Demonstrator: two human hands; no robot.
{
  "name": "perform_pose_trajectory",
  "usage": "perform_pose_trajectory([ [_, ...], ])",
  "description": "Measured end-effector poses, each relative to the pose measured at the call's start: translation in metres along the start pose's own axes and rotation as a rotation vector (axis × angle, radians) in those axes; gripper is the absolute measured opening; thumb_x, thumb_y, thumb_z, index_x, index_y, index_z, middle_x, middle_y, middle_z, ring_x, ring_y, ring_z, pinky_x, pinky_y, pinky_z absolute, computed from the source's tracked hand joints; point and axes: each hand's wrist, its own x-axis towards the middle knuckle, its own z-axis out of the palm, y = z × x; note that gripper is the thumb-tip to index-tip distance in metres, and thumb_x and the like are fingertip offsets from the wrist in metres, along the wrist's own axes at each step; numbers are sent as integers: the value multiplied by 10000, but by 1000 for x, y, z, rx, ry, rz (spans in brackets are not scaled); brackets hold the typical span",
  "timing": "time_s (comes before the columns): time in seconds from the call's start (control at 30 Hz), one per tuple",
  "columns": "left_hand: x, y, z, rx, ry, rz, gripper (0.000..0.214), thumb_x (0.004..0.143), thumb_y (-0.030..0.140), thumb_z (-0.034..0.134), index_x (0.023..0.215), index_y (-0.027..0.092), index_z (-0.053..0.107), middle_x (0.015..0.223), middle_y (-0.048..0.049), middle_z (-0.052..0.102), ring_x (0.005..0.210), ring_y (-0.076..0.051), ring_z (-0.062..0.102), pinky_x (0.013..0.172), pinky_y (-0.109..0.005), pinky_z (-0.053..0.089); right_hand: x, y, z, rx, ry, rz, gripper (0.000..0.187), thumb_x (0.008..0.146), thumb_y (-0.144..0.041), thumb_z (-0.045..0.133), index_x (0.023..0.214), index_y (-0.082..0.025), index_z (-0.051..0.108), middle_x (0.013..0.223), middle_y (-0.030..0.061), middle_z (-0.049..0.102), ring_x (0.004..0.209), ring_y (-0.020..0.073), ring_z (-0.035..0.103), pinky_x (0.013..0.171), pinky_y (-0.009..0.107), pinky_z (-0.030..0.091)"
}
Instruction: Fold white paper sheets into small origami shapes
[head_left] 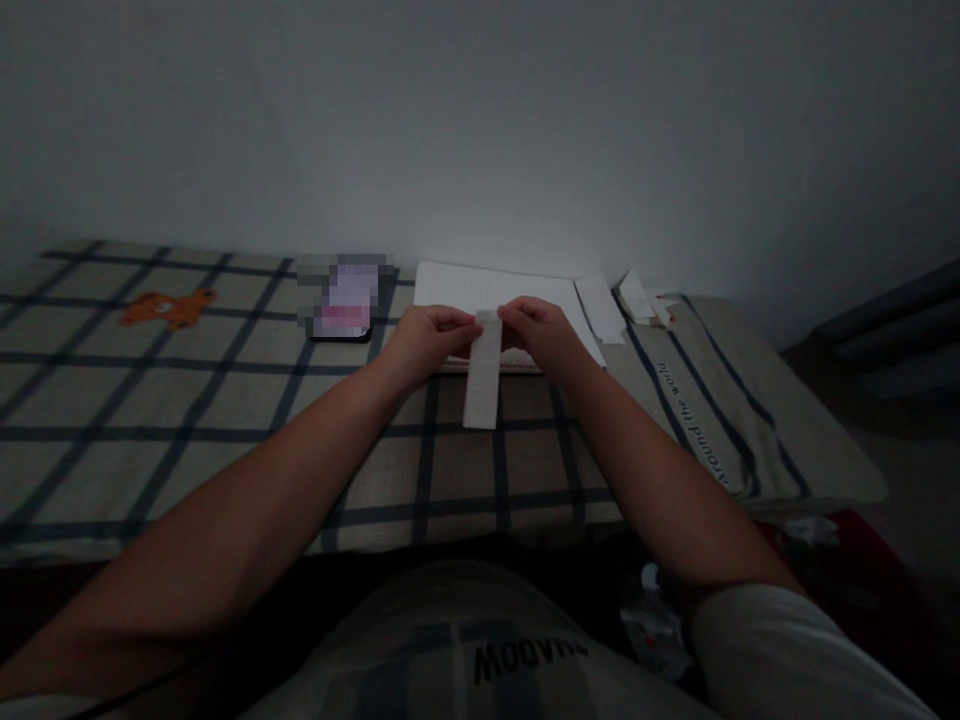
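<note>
If the tablecloth (225, 400) rucks under our forearms, we judge that the pad (465, 285) could slide with it. The loose piece of paper (600, 308) just right of the pad is light enough, we think, for a sleeve or a draught to shift. The paper strip (482, 385) seems most at risk: its upper end is in front of the pad, its lower end reaching past the pad's near edge. Our left hand (429, 338) and right hand (541, 325) share a narrow grip, each pinching that upper end; uneven pulling could tear or crease it, and the dim light could hide a crooked edge.

The tablecloth looks woven, pale with dark crossing stripes. The pad is white, flat and four-cornered, its near edge rough. Left of the pad, the phone (349, 295) is a slim, hard slab, partly blurred out. Beyond the loose piece, right of the pad, sits crumpled paper (641, 303), all sharp folds. Farther left lies a flat orange bear shape (171, 308); its material we cannot tell.
</note>
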Motion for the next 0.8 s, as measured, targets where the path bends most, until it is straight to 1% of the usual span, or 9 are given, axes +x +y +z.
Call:
perform_pose_trajectory([
  [0.07, 0, 1, 0, 8, 35, 8, 197, 694, 314, 810, 779, 151, 737, 752, -36, 740, 685, -157, 684, 748, -335, 601, -1, -1, 1, 17, -2, 22, 294, 802, -470, 727, 808, -194, 626, 698, -13, 644, 641, 126, 634, 677, 315, 583],
  [0.17, 2, 1, 0, -17, 130, 38, 196, 693, 310, 805, 775, 151, 724, 750, -25, 727, 695, -156, 682, 739, -325, 602, -3, -2, 2, 3, -59, 74, 329, 769, -484, 757, 864, -183, 663, 713, 1, 677, 644, 137, 653, 668, 317, 585],
  [0.27, 6, -1, 0, -30, 198, 41, 184, 699, 296, 790, 784, 150, 715, 756, -16, 718, 698, -149, 679, 729, -307, 600, -3, -1, 1, -63, -76, 79, 303, 754, -449, 773, 832, -172, 679, 708, 14, 699, 639, 139, 654, 663, 314, 581],
  [0.4, 7, -2, 1, -49, 193, -3, 236, 685, 300, 805, 843, 140, 734, 794, -28, 734, 676, -135, 672, 718, -300, 600, 0, 2, -2, -124, -4, 28, 223, 774, -391, 742, 789, -181, 671, 712, 2, 696, 626, 127, 630, 648, 303, 570],
  [0.47, 6, -2, 1, -49, 162, -32, 269, 664, 297, 827, 861, 135, 741, 783, -34, 737, 657, -134, 670, 714, -306, 602, 1, 3, -3, -122, 32, 19, 199, 777, -371, 730, 778, -183, 664, 705, -4, 688, 626, 124, 628, 646, 297, 567],
  [0.53, 5, -1, 1, -34, 120, -57, 258, 657, 290, 839, 834, 132, 739, 730, -33, 726, 635, -134, 664, 713, -312, 602, 2, 3, -3, -94, 51, 20, 195, 777, -365, 729, 779, -182, 661, 692, -7, 679, 626, 123, 632, 648, 296, 568],
  [0.63, 3, 0, 0, -18, 112, -41, 211, 670, 285, 832, 782, 139, 729, 686, -26, 710, 623, -134, 658, 711, -309, 599, 1, 2, -1, -31, 47, 35, 226, 771, -387, 741, 812, -178, 666, 682, -8, 673, 623, 127, 641, 648, 304, 575],
  [0.8, 4, 1, 0, 15, 200, 24, 190, 683, 289, 810, 778, 150, 721, 720, -25, 715, 660, -149, 671, 704, -306, 597, 0, 1, 2, 5, -23, 92, 297, 720, -387, 793, 894, -172, 686, 782, 11, 715, 694, 140, 668, 700, 324, 589],
])
